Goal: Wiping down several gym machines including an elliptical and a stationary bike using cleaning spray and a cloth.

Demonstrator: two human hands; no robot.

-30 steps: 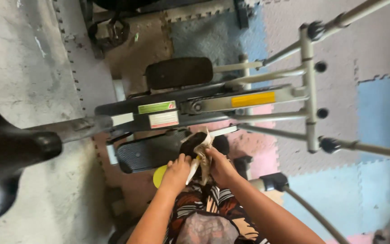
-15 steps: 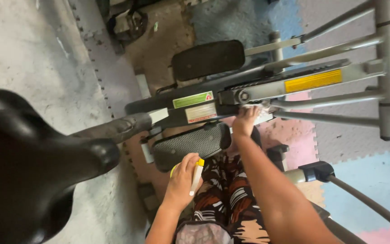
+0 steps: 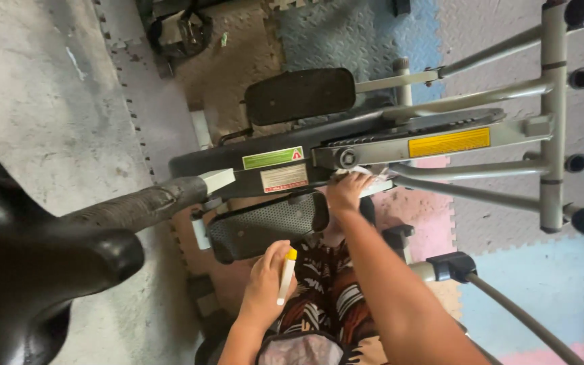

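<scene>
Cloth [image 3: 366, 177], pale and bunched, sits under the right hand [image 3: 347, 192], pressed against the grey frame rail [image 3: 400, 145] of an elliptical trainer, just below the rail's round pivot bolt [image 3: 347, 158]. The right hand's fingers curl down over the cloth and clamp it to the metal. The left hand [image 3: 265, 287] is held lower and nearer the body, wrapped around a slim white spray bottle [image 3: 284, 278] with a yellow top; what is inside the bottle does not show.

Wiping well here looks to call for a flat palm and steady pressure along the rail, working into the recess around the bolt where grime would collect, and keeping the bottle's nozzle turned away from the printed green and white stickers [image 3: 275, 167] just beside the hand.

Just under the rail lies a black textured foot pedal [image 3: 265, 225], with a second pedal [image 3: 300, 94] above. A yellow label [image 3: 449, 142] sits farther along the rail. A black saddle [image 3: 28, 263] fills the near left. Coloured foam floor tiles [image 3: 528, 284] spread under the machine, and patterned shorts [image 3: 332, 297] show between the arms.
</scene>
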